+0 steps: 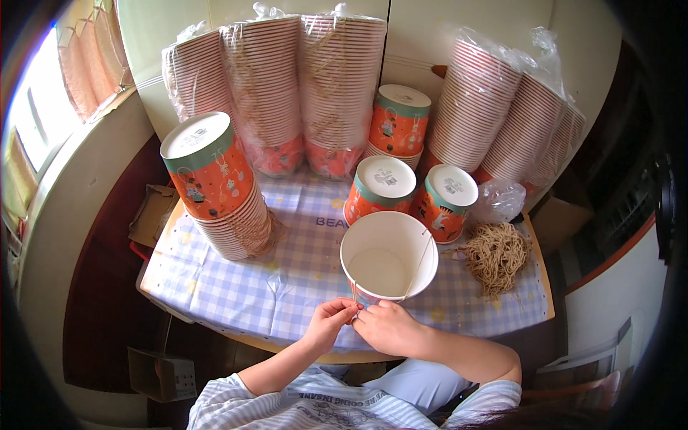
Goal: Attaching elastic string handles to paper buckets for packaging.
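Note:
A white-lined paper bucket [354, 241] stands upright at the table's near edge, mouth up. Thin tan string [418, 266] runs from its far right rim across the mouth toward my hands, and another strand shows at the near left rim. My left hand [331, 320] is closed, pinching the string just in front of the near wall. Beside it, my right hand [389, 327] is closed too, its fingers curled against the same string and close to the bucket. The fingertips meet, so the exact hold on the string is partly hidden.
A tangled pile of tan string [496, 259] lies right of the bucket. Upside-down orange and green buckets [385, 178] stand just behind. A nested stack [209, 172] is at left, with string hanging on it. Tall plastic-wrapped bucket stacks [262, 86] line the back of the checkered table [215, 287].

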The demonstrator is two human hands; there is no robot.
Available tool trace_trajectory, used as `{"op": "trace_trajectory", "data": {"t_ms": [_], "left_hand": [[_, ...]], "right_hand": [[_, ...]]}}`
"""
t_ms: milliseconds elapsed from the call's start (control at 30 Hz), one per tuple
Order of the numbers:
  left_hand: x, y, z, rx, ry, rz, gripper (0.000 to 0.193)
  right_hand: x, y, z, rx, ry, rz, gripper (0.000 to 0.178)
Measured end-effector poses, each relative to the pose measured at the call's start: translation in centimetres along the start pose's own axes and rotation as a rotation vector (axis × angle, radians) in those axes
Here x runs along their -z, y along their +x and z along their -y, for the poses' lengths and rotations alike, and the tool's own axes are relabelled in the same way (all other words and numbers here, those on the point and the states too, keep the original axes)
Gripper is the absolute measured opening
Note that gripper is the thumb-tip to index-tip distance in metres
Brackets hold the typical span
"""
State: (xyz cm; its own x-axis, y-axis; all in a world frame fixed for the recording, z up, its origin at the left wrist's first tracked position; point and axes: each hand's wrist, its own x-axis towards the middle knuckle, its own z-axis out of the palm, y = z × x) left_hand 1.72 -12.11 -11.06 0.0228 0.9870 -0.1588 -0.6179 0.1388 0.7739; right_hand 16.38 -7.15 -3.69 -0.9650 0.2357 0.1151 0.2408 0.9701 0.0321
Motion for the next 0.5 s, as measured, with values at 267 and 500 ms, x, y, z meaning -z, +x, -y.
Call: {"op": "trace_trajectory", "data": {"t_ms": [267,500], "left_hand": [[-0.5,0.2,-0.8,0.010,0.006,-0.059,0.009],[-0.7,0.9,-2.4,-0.043,-0.049,-0.059,0.008]], "right_hand": [[0.7,0.5,-0.4,-0.008,0.127,0.110,0.006],[1.8,0.5,-0.8,0.083,0.225,0.210,0.005]]}}
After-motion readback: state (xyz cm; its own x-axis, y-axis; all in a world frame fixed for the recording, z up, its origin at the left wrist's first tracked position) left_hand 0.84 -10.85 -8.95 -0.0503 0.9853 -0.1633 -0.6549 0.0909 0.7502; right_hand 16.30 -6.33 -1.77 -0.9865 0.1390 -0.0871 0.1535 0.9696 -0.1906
